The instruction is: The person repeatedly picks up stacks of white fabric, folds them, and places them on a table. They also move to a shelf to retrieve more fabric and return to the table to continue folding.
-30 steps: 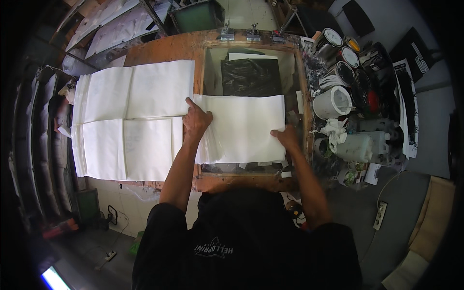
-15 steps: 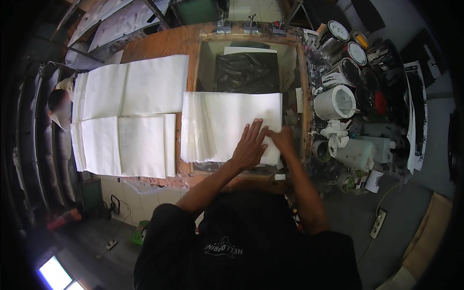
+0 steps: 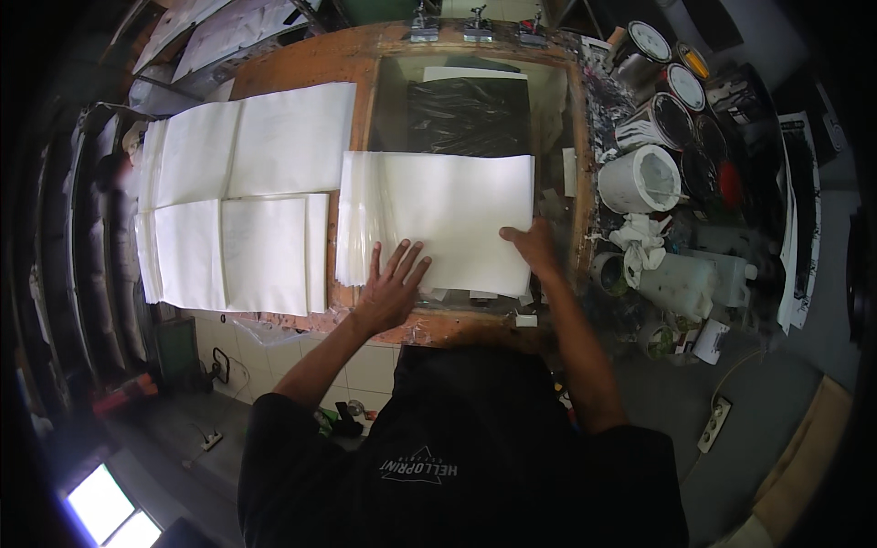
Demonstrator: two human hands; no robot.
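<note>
A fanned stack of white sheets [image 3: 461, 215] lies in front of me, its left edges spread into many thin layers. My left hand [image 3: 391, 292] rests with fingers apart on the near left part of that stack. At the right edge my right hand [image 3: 533, 247] has its thumb over the top sheet, while its other fingers are curled at the side and partly hidden. Under the stack is a wooden-framed glass panel [image 3: 551, 100]. Beyond the stack, a dark sheet with a shiny, wrinkled film [image 3: 468, 117] lies on the glass.
More white sheets [image 3: 292, 137] lie in overlapping piles on the wooden table [image 3: 301, 66] to the left. Metal clamps [image 3: 478, 26] line the far edge. Paint cans [image 3: 665, 123], a white bucket [image 3: 630, 180] and plastic jugs [image 3: 676, 285] crowd the right side. Dark shelving [image 3: 82, 265] stands at far left.
My left hand has moved left and nearer, from the right part of the stack to its near left part, fingers spreading. My right hand stays at the right edge, its thumb now plainly visible.
</note>
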